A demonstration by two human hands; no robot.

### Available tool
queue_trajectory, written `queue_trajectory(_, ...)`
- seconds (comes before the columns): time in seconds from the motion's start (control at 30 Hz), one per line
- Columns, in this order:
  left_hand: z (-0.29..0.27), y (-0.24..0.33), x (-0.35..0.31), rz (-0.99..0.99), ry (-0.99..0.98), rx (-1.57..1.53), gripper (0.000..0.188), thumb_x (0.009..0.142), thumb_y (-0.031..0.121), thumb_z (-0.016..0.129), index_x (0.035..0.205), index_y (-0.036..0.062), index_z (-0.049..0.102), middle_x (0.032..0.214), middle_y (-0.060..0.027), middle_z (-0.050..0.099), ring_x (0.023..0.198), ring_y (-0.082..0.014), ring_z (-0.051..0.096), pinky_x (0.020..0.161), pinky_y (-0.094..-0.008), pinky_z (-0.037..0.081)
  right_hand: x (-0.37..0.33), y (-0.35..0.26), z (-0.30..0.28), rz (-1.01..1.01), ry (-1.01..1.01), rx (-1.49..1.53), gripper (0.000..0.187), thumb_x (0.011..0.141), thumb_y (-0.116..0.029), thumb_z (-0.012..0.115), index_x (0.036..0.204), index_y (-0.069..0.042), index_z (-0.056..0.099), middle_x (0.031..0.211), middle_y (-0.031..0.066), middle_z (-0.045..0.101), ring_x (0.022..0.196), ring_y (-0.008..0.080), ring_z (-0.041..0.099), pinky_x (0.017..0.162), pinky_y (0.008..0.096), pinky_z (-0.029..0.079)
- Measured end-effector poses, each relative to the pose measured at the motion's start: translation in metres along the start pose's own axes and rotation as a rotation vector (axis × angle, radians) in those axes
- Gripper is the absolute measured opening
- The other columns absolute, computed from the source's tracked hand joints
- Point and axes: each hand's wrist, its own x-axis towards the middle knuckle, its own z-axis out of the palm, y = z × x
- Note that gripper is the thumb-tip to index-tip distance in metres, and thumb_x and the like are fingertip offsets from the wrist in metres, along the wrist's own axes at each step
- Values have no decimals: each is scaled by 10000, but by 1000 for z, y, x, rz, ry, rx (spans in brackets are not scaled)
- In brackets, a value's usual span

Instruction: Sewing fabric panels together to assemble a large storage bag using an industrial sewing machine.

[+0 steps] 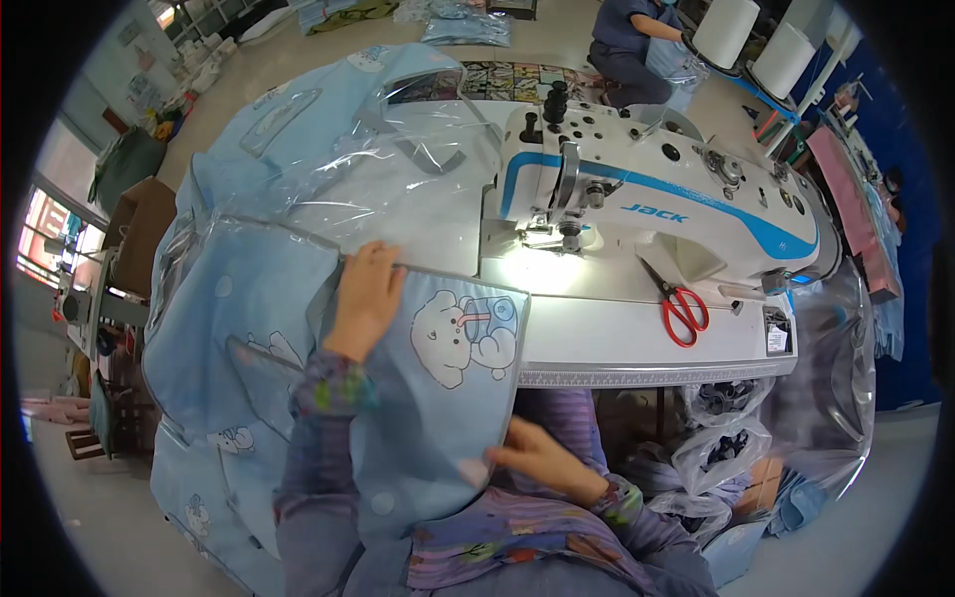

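A light blue fabric panel (428, 408) with a printed white puppy and grey-bound edges lies over the front left of the sewing table and hangs toward my lap. On its upper edge rests my left hand (368, 298), fingers extended and together across the cloth; its thumb is hidden. My right hand (547, 460) grips the panel's lower right edge, thumb on top and the other fingers partly out of sight. The white and blue sewing machine (657, 194) stands just beyond, its lamp lighting the needle area. Red-handled scissors (681, 308) lie on the machine bed, apart from both hands.
More blue cloth with clear plastic sheeting (328, 189) piles up at the left. Plastic bags with dark contents (726, 438) hang below the table at right. White thread cones (726, 35) stand behind the machine. Another person (637, 50) crouches farther back.
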Motion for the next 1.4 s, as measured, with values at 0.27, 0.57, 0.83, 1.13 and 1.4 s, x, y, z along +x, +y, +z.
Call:
queue_trajectory(0.27, 44, 113, 1, 94, -220, -392, 348, 954, 96, 600, 1302, 85, 587, 1296, -117, 602, 1215, -323, 568, 1069, -462, 448, 78, -78, -64, -127, 358, 168, 433, 1060, -183, 549, 1437, 6, 451, 1280, 70, 620, 1120, 146, 643, 923, 277, 539)
queue_trajectory(0.57, 55, 100, -4, 178, -245, -277, 333, 980, 133, 586, 1313, 131, 611, 1308, -53, 578, 1205, -248, 580, 1179, -627, 283, 81, -81, -71, -161, 446, -164, 384, 1023, -126, 591, 1380, 5, 542, 1097, 2, 628, 976, 62, 587, 855, 224, 509)
queue_trajectory(0.83, 64, 95, 15, 199, -167, -139, 244, 996, 217, 583, 1215, 133, 646, 1231, -72, 571, 1192, -259, 588, 1183, -627, 280, 99, -93, -87, -165, 502, -205, 403, 989, -105, 639, 1359, 38, 563, 1019, -9, 617, 875, 65, 584, 776, 224, 517)
queue_trajectory(1.13, 70, 78, 39, 246, -193, -120, 259, 983, 258, 606, 1199, 126, 662, 1263, -113, 553, 1209, -299, 571, 1174, -659, 264, 109, -104, -99, -109, 493, -293, 467, 1009, -138, 633, 1435, 12, 511, 1146, -13, 601, 1025, 68, 604, 882, 245, 545)
queue_trajectory(1.4, 72, 67, 48, 328, -138, -108, 209, 927, 238, 658, 1092, 160, 757, 1216, -72, 564, 1253, -268, 539, 1166, -671, 287, 108, -98, -101, -159, 489, -323, 479, 1003, -129, 646, 1438, 14, 506, 1139, 11, 595, 1006, 81, 616, 854, 251, 562)
